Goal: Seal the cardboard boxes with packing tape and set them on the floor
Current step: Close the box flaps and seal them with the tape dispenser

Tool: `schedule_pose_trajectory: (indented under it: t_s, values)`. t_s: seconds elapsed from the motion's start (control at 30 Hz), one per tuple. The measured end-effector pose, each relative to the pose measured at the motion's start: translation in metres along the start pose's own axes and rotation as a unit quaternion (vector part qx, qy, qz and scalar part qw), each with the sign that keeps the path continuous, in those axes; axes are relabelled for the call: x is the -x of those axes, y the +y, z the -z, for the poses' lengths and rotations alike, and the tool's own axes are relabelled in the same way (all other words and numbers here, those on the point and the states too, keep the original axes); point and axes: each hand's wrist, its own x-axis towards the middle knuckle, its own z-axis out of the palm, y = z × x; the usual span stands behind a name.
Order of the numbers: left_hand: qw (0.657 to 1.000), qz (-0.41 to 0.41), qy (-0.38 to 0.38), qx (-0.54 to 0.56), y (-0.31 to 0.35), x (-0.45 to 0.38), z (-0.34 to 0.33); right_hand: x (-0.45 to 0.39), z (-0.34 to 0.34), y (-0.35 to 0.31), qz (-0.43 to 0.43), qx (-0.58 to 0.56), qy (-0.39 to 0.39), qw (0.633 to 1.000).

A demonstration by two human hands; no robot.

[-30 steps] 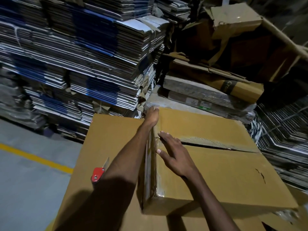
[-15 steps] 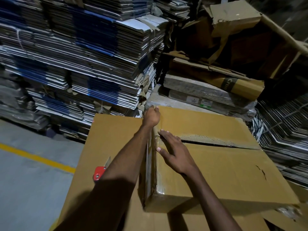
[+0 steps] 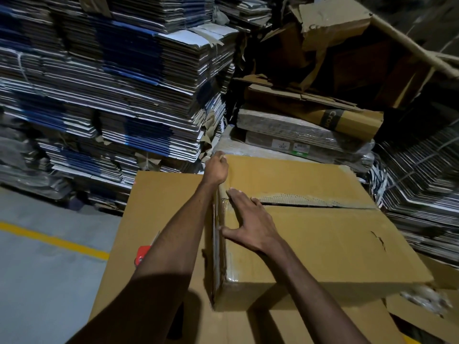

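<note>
A brown cardboard box point(image 3: 323, 239) lies on a larger flat cardboard surface point(image 3: 159, 209). Its top flaps meet at a dark seam with torn, old tape along it. Clear tape shines on the box's left edge. My left hand point(image 3: 216, 168) grips the far left corner of the box, fingers curled over the edge. My right hand point(image 3: 248, 225) lies flat on the top near the left edge, fingers spread at the start of the seam, thumb on the edge. No tape roll is in sight.
A red-handled cutter point(image 3: 141, 254) lies on the flat cardboard, partly hidden by my left forearm. Tall stacks of flattened cartons point(image 3: 111, 83) rise behind and to the right. Grey floor with a yellow line point(image 3: 54, 240) is at the left.
Both hands stay in nearly the same places on the box. The view has shifted slightly; the right hand's fingers have slid a little along the left edge.
</note>
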Motion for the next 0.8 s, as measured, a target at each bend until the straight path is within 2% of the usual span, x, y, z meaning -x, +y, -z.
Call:
schedule_pose_trajectory:
  t_s: [0.17, 0.37, 0.47, 0.57, 0.67, 0.8]
  values:
    - [0.998, 0.004, 0.057, 0.004, -0.019, 0.038, 0.018, 0.024, 0.018, 0.019, 0.024, -0.034, -0.059, 0.997]
    - [0.990, 0.027, 0.132, 0.042, -0.041, 0.112, 0.036, 0.065, 0.035, 0.040, 0.021, -0.084, -0.085, 0.993]
    - [0.982, 0.026, 0.173, 0.069, -0.034, 0.162, 0.036, 0.088, 0.038, 0.045, 0.020, -0.064, -0.052, 0.996]
    - [0.982, 0.007, 0.190, 0.019, -0.026, 0.212, 0.026, 0.106, 0.029, 0.049, 0.030, 0.039, 0.023, 0.999]
    - [0.983, -0.018, 0.182, -0.017, -0.031, 0.247, 0.021, 0.122, 0.020, 0.061, 0.026, 0.042, 0.066, 0.997]
    - [0.994, -0.058, 0.080, -0.048, -0.048, 0.283, 0.030, 0.132, 0.018, 0.088, 0.079, -0.026, 0.076, 0.994]
